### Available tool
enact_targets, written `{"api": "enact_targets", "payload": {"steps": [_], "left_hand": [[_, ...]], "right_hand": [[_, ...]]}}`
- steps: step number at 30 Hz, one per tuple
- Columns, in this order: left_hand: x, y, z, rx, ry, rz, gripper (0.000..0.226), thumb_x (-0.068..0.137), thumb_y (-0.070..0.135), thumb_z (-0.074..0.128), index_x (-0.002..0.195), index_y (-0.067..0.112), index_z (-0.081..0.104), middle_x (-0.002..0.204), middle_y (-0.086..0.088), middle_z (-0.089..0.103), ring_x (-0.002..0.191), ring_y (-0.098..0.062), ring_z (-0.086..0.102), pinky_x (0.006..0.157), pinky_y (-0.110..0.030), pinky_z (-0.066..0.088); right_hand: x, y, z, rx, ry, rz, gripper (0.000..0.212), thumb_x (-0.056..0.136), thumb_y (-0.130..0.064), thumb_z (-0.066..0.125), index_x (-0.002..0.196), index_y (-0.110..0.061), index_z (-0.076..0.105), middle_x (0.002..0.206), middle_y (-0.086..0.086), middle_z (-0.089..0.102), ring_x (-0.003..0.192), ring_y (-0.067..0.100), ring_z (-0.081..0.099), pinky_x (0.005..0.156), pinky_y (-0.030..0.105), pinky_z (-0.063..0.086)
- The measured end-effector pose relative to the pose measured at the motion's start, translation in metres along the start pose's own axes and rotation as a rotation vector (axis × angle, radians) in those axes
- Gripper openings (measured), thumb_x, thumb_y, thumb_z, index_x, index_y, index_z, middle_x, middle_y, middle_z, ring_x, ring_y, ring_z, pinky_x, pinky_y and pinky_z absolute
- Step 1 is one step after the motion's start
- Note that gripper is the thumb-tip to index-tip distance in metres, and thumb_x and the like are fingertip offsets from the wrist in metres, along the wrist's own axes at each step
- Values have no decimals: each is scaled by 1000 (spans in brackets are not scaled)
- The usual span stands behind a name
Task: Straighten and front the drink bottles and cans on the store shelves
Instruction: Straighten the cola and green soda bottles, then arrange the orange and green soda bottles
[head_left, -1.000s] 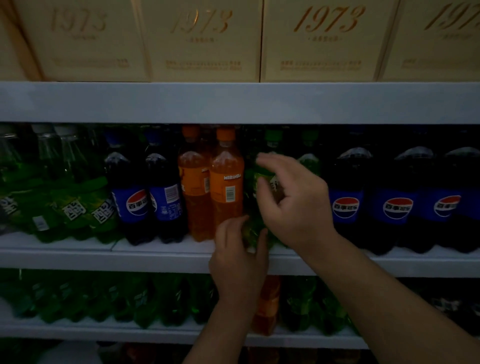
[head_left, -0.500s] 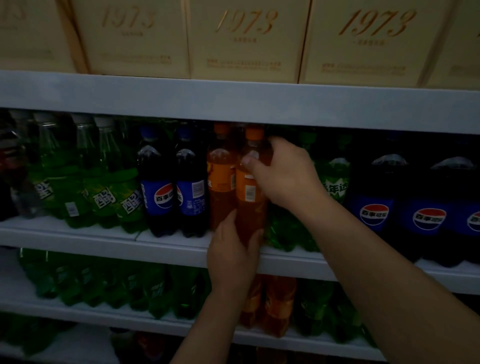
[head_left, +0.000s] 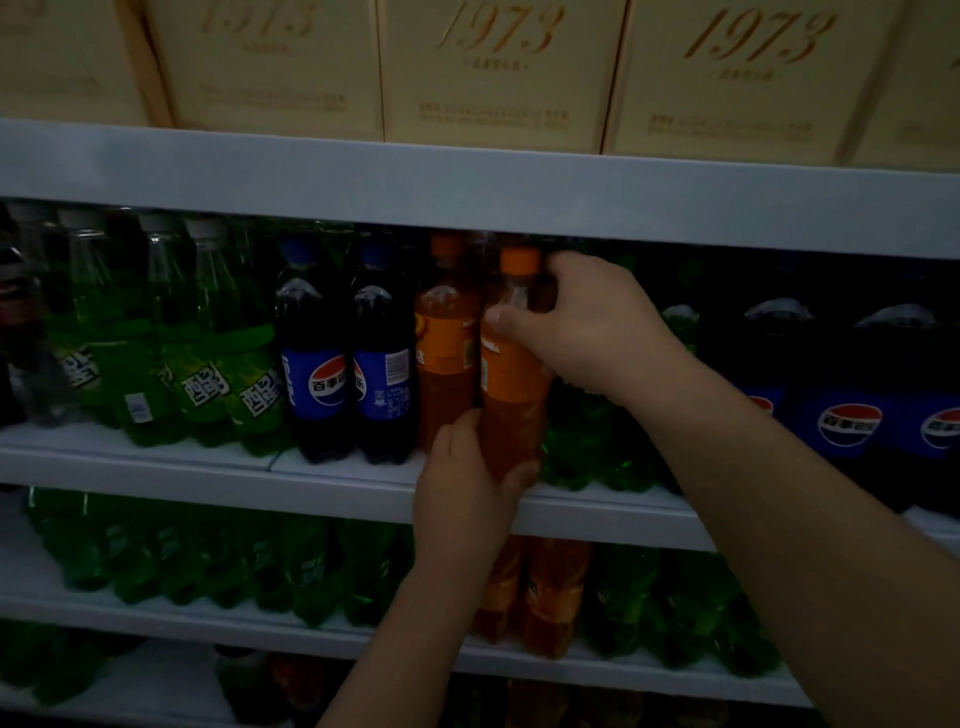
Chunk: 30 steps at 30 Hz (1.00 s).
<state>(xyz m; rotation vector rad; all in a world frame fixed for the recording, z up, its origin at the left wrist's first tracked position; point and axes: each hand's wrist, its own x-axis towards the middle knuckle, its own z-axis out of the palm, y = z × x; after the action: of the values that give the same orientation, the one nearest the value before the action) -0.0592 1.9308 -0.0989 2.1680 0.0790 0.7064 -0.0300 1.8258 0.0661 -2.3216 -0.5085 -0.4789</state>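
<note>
Both hands grip one orange soda bottle on the middle shelf.

A second ago the right hand (head_left: 587, 325) was on a green bottle; now it wraps the neck and shoulder of the front orange soda bottle (head_left: 511, 395), while the left hand (head_left: 467, 491) cups that bottle's base at 6 o'clock, at the lip of the middle shelf (head_left: 332, 480). The cream cartons (head_left: 498, 73) at 12 o'clock on the top shelf read "1973" in gold. At 3 o'clock stand large Pepsi bottles (head_left: 852, 400) of dark cola with Chinese lettering on blue labels. At 9 o'clock are green soda bottles (head_left: 208, 358) with white Chinese script, then two small Pepsi bottles (head_left: 317, 364), one turned to show its barcode. A second orange bottle (head_left: 447, 353) touches the held one's left side. The held bottle's label shows only a sliver of unreadable print.
</note>
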Motion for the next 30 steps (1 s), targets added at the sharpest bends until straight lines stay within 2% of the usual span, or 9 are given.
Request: {"api": "enact_targets", "payload": {"steps": [3, 8, 13, 15, 18, 20, 22, 25, 30], "left_hand": [[2, -1, -5, -112, -40, 22, 63, 84, 32, 68, 139, 25, 38, 128, 3, 54, 112, -10, 52, 96, -33, 47], [7, -2, -7, 6, -92, 169, 60, 93, 27, 54, 147, 19, 28, 140, -1, 46, 122, -14, 46, 101, -24, 37], [1, 1, -1, 62, -43, 181, 60, 93, 27, 54, 146, 17, 28, 137, -3, 46, 120, -14, 43, 95, -20, 32], [1, -1, -1, 48, -37, 186, 59, 93, 25, 54, 146, 18, 28, 137, -3, 46, 121, -13, 43, 95, -18, 30], [1, -7, -5, 30, -78, 179, 61, 94, 25, 52, 148, 22, 23, 143, 1, 41, 124, -11, 39, 95, -16, 27], [-2, -10, -10, 90, -86, 172, 62, 94, 28, 51, 148, 23, 22, 143, 2, 40, 123, -13, 42, 93, -21, 34], [-7, -8, -12, 244, -9, 178, 58, 91, 29, 54, 144, 18, 34, 131, -1, 49, 111, -19, 51, 81, -29, 44], [-16, 1, -7, 253, 98, 156, 56, 82, 36, 66, 130, 12, 51, 110, -4, 60, 95, -20, 58, 69, -27, 45], [-6, 6, 1, 72, 47, 27, 65, 78, 49, 69, 132, 20, 47, 120, 1, 57, 105, -13, 53, 80, -20, 37]], "right_hand": [[3, 0, -3, 102, -59, 40, 22, 86, -43, 59, 101, -26, 56, 81, -3, 65, 50, 13, 63, 37, 21, 40], [8, -2, -7, 213, -141, 73, 29, 95, -21, 49, 124, -24, 49, 85, 6, 67, 50, 24, 65, 36, 22, 40], [12, -7, -8, 242, -168, 212, 16, 99, -23, 41, 109, -13, 48, 76, 16, 68, 40, 18, 59, 36, 20, 41], [13, -8, -8, 265, -191, 233, 14, 99, -21, 40, 109, -12, 46, 83, 16, 66, 39, 17, 59, 37, 21, 42], [14, -6, -7, 284, -204, 260, 19, 99, -22, 41, 116, -13, 45, 91, 12, 67, 58, 28, 68, 43, 27, 47], [14, -4, -9, 297, -228, 220, 24, 97, -22, 46, 120, -17, 44, 99, 7, 64, 61, 27, 69, 43, 27, 47], [14, -3, -12, 282, -246, 158, 32, 95, -24, 52, 125, -22, 42, 100, 3, 61, 56, 23, 68, 41, 24, 46], [14, -4, -11, 203, -203, 112, 28, 90, -30, 60, 111, -14, 51, 88, 5, 65, 48, 16, 65, 37, 21, 44], [11, -4, -6, -8, -90, 91, 34, 86, -46, 62, 79, -13, 58, 55, 4, 64, 33, 7, 55, 30, 16, 37]]}}
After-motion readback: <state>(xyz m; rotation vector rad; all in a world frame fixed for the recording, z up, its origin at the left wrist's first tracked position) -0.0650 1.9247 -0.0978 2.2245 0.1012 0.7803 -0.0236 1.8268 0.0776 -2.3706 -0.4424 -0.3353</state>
